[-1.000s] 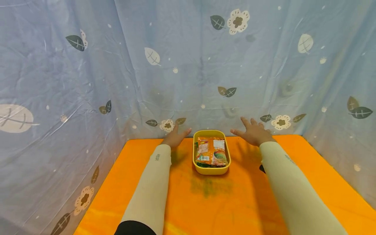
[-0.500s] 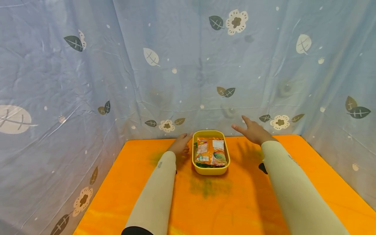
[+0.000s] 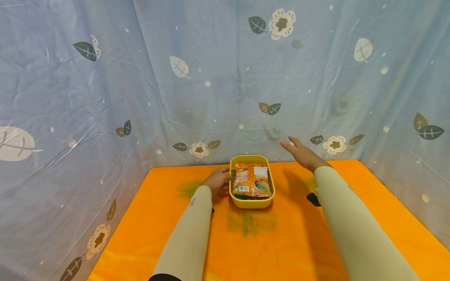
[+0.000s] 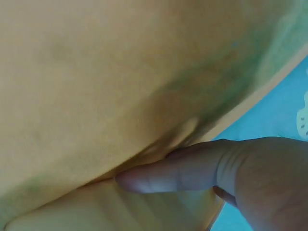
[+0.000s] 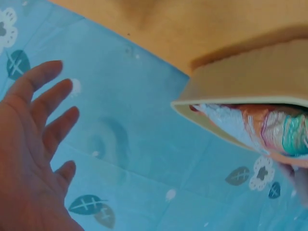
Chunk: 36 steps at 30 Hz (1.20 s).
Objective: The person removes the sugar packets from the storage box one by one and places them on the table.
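Observation:
A yellow rectangular plastic box (image 3: 251, 203) stands upright on the orange tabletop. Inside it lies an orange printed food packet (image 3: 251, 181) with a barcode, and green wrapping shows beneath. My left hand (image 3: 217, 182) is at the box's left wall; in the left wrist view one straight digit (image 4: 178, 171) lies against the wall, while the other digits are hidden. Off to the right, above the table and apart from the box, my right hand (image 3: 303, 153) holds nothing. In the right wrist view its fingers (image 5: 50, 98) are spread and relaxed.
A pale blue curtain (image 3: 211, 101) printed with leaves and flowers rises behind the table's back edge and along both sides. Greenish stains mark the orange tabletop (image 3: 246, 249) in front of the box.
My left hand has moved right and slightly nearer, reaching the box's left wall. My right hand stays beside the box, turned slightly with its fingers closer together. The box has not moved.

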Each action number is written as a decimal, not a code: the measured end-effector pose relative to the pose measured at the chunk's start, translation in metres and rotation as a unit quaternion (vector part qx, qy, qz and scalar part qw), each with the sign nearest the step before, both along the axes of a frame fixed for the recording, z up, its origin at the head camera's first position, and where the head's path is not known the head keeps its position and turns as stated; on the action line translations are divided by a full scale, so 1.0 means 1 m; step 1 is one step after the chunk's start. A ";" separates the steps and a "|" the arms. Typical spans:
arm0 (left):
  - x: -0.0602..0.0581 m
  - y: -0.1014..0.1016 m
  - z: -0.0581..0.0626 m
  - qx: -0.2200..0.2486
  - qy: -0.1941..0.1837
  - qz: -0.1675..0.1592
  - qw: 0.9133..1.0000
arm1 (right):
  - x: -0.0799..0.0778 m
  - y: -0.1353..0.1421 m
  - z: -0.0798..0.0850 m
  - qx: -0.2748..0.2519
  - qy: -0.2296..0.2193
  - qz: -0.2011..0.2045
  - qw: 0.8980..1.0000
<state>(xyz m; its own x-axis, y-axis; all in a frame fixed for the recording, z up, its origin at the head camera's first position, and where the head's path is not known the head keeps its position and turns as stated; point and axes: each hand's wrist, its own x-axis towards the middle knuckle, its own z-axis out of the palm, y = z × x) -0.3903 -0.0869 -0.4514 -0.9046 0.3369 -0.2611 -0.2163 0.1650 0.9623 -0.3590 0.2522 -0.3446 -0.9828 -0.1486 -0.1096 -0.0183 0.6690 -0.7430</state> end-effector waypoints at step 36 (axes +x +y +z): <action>0.005 -0.004 -0.004 0.051 -0.013 -0.012 0.999 | 0.000 -0.045 -0.020 -0.271 -0.186 0.050 0.943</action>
